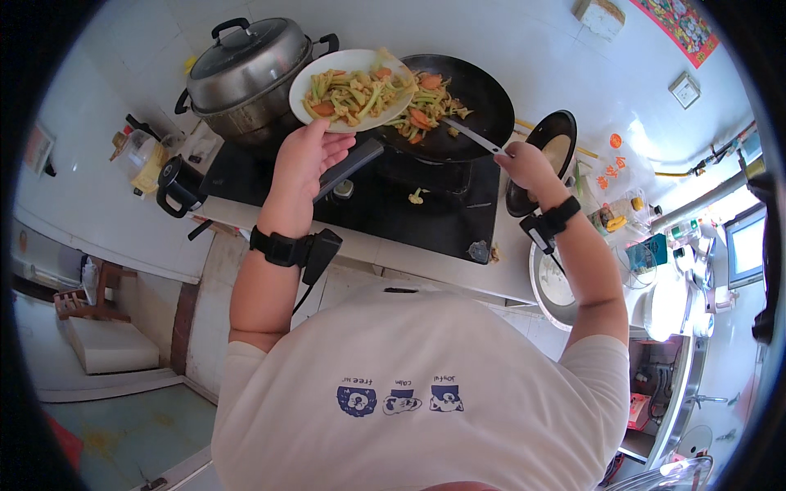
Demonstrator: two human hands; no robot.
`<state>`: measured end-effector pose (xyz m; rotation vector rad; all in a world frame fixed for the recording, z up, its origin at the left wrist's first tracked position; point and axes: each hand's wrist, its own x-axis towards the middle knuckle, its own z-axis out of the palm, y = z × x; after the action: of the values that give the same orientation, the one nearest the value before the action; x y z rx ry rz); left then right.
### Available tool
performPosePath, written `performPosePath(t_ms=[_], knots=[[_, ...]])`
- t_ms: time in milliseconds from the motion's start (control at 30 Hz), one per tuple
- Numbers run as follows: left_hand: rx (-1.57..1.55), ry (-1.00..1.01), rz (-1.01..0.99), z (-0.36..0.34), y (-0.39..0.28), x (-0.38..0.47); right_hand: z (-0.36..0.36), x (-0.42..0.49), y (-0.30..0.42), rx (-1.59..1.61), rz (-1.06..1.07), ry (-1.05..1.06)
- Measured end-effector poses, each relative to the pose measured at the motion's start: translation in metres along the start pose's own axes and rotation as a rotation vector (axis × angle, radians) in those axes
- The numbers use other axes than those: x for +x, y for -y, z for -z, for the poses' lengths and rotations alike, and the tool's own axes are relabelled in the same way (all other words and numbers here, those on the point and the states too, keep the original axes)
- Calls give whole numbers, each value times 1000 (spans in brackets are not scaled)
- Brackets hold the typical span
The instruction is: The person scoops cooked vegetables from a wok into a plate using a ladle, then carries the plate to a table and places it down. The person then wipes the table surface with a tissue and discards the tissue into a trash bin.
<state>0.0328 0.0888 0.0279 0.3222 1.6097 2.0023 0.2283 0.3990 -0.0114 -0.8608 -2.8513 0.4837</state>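
My left hand (318,147) grips the near rim of a white plate (297,101), thumb on top and fingers below. Cauliflower pieces and carrot slices (350,92) are heaped on it. The plate is over the left edge of a black wok (485,80), hiding part of it. More of the same cooked vegetables (430,101) lie in the wok's left half. In my right hand (529,164) is the handle of a metal spatula (476,136); its head reaches the vegetables and is partly hidden. The wok's black handle (353,166) points toward me beside my left hand.
A lidded steel pot (249,73) stands left on the black glass stove (393,215), where one cauliflower floret (417,196) lies. A black kettle (180,184) sits beyond its left edge. At right are a black pan (560,132), a bowl (549,279) and several bottles (626,208).
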Motion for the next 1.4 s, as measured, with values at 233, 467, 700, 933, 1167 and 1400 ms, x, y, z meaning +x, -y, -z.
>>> performPosePath(t_ms=[233, 467, 700, 933, 1167, 1400], knots=[[75, -2, 25, 3, 1, -4, 18, -20, -21, 194, -55, -5], [100, 12, 85, 2, 12, 4, 62, -38, -24, 197, -15, -214], [99, 107, 171, -24, 25, 19, 98, -48, -11, 312, -20, -213], [44, 153, 207, -52, 32, 33, 99, -79, 23, 233, -38, -199], [-15, 139, 246, -62, 42, 41, 94, -99, 36, -177, 45, -401], [-60, 153, 268, -62, 44, 35, 99, -92, 25, -225, 27, -424]])
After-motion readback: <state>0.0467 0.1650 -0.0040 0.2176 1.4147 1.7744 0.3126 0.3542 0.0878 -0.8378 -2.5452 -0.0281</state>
